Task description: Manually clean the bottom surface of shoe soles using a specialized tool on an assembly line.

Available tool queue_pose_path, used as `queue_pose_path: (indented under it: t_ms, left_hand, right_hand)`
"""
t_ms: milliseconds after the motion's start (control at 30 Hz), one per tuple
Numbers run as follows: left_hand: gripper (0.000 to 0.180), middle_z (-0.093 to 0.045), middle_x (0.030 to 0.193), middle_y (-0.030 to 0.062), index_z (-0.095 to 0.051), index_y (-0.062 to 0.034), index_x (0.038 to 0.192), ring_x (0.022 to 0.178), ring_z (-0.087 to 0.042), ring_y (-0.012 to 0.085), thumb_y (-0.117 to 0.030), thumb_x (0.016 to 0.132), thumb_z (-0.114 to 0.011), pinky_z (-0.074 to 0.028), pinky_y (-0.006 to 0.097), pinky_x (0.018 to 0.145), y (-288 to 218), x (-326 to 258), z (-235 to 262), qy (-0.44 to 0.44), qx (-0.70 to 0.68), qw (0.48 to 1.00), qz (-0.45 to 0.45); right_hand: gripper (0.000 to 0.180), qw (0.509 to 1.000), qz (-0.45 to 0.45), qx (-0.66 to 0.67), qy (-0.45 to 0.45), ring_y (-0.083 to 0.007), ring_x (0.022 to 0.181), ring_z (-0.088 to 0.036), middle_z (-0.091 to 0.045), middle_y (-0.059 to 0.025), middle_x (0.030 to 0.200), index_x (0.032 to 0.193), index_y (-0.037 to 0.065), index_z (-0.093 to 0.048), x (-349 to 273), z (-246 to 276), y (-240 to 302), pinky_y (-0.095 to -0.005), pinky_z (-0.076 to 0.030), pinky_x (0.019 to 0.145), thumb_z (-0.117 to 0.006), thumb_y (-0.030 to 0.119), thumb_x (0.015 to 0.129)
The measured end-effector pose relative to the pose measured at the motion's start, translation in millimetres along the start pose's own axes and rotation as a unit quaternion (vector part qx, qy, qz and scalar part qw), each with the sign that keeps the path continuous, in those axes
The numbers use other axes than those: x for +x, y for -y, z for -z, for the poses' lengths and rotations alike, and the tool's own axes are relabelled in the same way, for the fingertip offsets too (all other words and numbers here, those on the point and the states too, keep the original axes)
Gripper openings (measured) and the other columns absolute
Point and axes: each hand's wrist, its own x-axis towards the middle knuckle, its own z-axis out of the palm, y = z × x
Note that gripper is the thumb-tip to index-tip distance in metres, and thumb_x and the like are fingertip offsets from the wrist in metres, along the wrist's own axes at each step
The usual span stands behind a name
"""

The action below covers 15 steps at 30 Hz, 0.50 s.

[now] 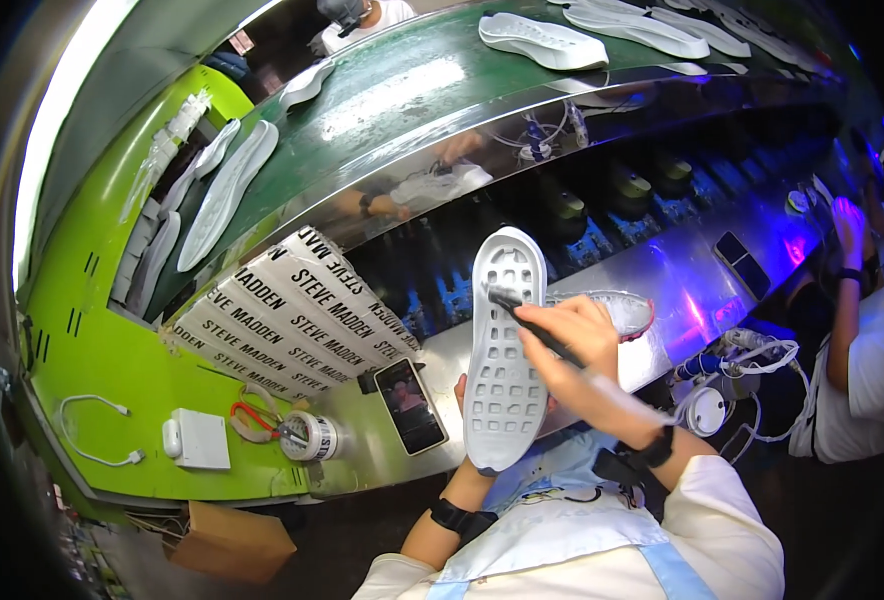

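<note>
My left hand (460, 392) holds a white shoe sole (503, 350) upright from behind, its gridded inner side facing me; only the fingers show at the sole's left edge. My right hand (574, 352) grips a thin black brush (532, 325), whose tip touches the upper middle of the sole. Behind my right hand, a shoe upper (617, 308) lies on the shiny metal bench (682, 280).
A phone (410, 405), a small jar (312, 437), red scissors (252, 415), a white box (200, 438) and a white cable (92, 430) lie at the left. Several white soles (542, 42) ride the green conveyor above. Another person (857, 340) works at the right.
</note>
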Motion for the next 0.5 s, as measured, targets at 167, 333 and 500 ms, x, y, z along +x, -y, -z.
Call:
queue_pose_path:
  t_ms: [167, 333, 500]
  left_hand:
    - [0.072, -0.037, 0.145, 0.0183, -0.032, -0.0121, 0.147, 0.134, -0.036, 0.0338, -0.058, 0.092, -0.041, -0.031, 0.044, 0.112, 1, 17, 25, 0.062, -0.212, 0.975, -0.033]
    - [0.062, -0.033, 0.15, 0.015, -0.026, -0.0064, 0.148, 0.139, -0.03, 0.0263, -0.046, 0.1, -0.031, -0.023, 0.039, 0.116, -4, 9, 21, 0.155, -0.132, 0.977, -0.068]
    - [0.083, -0.037, 0.145, 0.0211, -0.032, -0.0089, 0.147, 0.133, -0.036, 0.0356, -0.06, 0.085, -0.052, -0.037, 0.053, 0.105, -17, 20, 22, 0.056, -0.128, 0.989, -0.043]
  right_hand:
    - [0.023, 0.986, 0.12, 0.033, 0.106, -0.021, 0.073, -0.057, -0.063, -0.0041, 0.075, 0.09, 0.006, -0.071, -47, -28, 22, -0.0433, -0.043, 0.089, -0.069, 0.009, 0.067]
    - [0.023, 0.989, 0.114, -0.076, 0.058, -0.0215, 0.071, -0.058, -0.069, -0.0084, 0.088, 0.09, 0.004, -0.07, -22, -25, 2, -0.0362, -0.041, 0.067, -0.071, 0.003, 0.068]
    - [0.019, 0.94, 0.095, 0.168, 0.28, -0.0246, 0.077, -0.058, -0.066, -0.0076, 0.08, 0.089, 0.006, -0.07, -36, -14, 17, -0.0383, -0.044, 0.077, -0.067, 0.005, 0.071]
